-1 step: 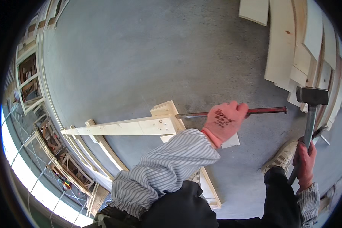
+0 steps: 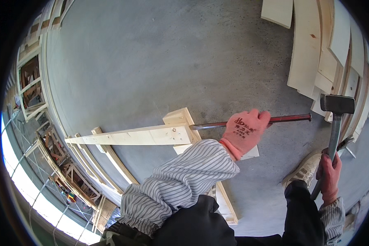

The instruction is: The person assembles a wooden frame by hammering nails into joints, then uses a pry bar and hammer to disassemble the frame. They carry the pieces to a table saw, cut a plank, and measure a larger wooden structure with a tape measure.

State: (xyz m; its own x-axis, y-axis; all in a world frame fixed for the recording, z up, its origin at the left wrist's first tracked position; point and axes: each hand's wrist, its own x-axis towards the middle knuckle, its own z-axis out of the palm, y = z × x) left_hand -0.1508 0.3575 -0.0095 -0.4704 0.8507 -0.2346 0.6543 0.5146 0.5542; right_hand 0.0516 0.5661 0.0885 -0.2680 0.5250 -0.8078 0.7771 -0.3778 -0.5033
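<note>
My left hand (image 2: 245, 130), in a pink work glove, is closed round a long red chisel (image 2: 289, 119). The chisel lies nearly level, and its flat bare-metal tip meets the end joint of a pale wooden beam (image 2: 151, 136). A short wood block (image 2: 177, 117) sits at that joint, behind the beam's end. Off to the right, my right hand (image 2: 329, 176), also gloved in pink, grips the handle of a hammer (image 2: 337, 104). The hammer stands head up, with its dark block head away from the chisel's struck end.
Pale boards (image 2: 305, 49) lie piled at the far right. Wooden crosspieces (image 2: 118, 158) run from the beam at the left. A wooden frame piece (image 2: 227, 203) lies near my legs, and my shoe (image 2: 305, 170) rests on the grey floor. Racks of wood (image 2: 30, 84) line the left side.
My left hand has rolled slightly on the chisel. The hammer stays in place, and the view has shifted only a little.
</note>
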